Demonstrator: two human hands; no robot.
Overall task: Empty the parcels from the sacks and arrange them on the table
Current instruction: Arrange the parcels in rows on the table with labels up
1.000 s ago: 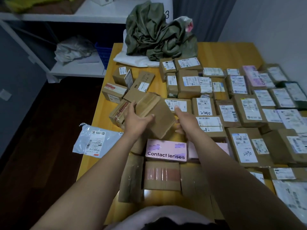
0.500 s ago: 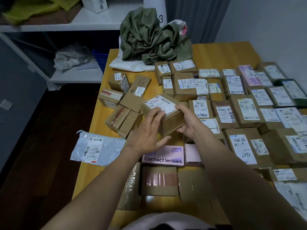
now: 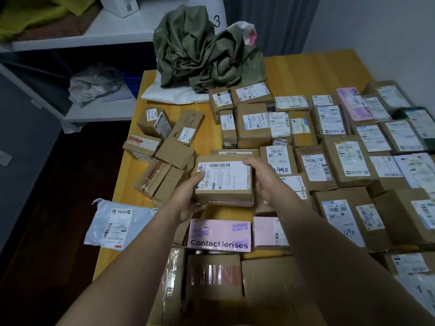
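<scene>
- The held parcel (image 3: pixel 224 182), a brown cardboard box, sits between both hands near the middle of the worktop's (image 3: pixel 317 67) left half. Its long axis runs left to right across the view.
- Its white shipping label faces up, with the barcode along the far edge. The top tips slightly towards the camera, so the near side face shows too.
- Whether its underside touches anything cannot be told (the hands and the box itself hide that).
- The left grip (image 3: pixel 188 198) pinches the box's near-left corner. The thumb lies on top of the label and the fingers curl underneath.
- The right grip (image 3: pixel 266 182) is wrapped round the right end, with the thumb hooked over the far-right top corner.
- Just nearer than the box lies a pink box (image 3: pixel 220 235) printed "Contact lenses", and a second pink box (image 3: pixel 268 231) touches its right side.
- Just to the right is a labelled parcel (image 3: pixel 279 161) with "490" written by hand.
- Beyond it, rows of brown parcels (image 3: pixel 348 161) lie close together with their labels up.
- To the left, a loose cluster of brown boxes (image 3: pixel 164 156) lies at mixed angles.
- A white mailer bag (image 3: pixel 117 227) overhangs the worktop's left edge.
- At the far end, crumpled green sacks (image 3: pixel 207 50) are heaped on a white sack (image 3: pixel 174 94).
- A pale shelf (image 3: pixel 106 36) stands behind them to the left.
</scene>
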